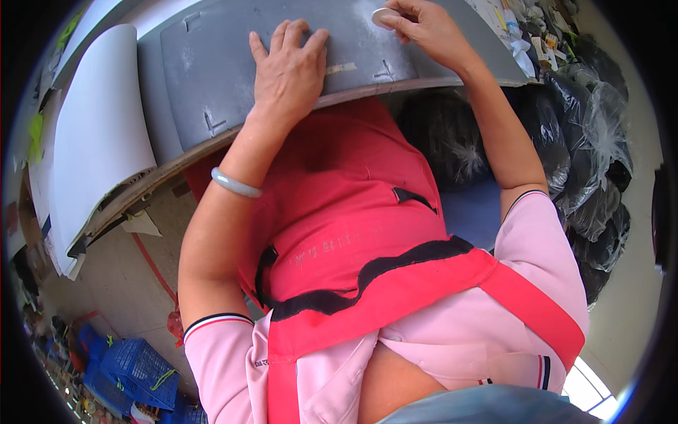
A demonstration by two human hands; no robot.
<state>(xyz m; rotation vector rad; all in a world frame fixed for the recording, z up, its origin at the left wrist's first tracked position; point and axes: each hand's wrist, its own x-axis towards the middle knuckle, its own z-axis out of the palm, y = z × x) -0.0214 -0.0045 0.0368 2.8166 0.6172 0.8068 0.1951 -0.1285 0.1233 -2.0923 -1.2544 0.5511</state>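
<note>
My left hand (288, 74) rests on a grey sheet (212, 78) with its fingers spread, holding nothing. The sheet lies on the worktable and has small corner-shaped slots and whitish, powdery smudges. Toward the sheet's far right, my right hand (434, 35) pinches a small, flat, rounded white piece (383, 18) that looks like tailor's chalk. Its edge points down toward the sheet; whether it touches cannot be made out. A short beige strip of tape (340, 68) sits beside my left hand.
A curled white sheet (106, 127) lies at the table's left end. Small items and scraps (544, 42) lie at the far right. Black plastic bags (590, 134) are piled right of the table, others beneath it. Blue plastic baskets (138, 367) stand on the floor at lower left.
</note>
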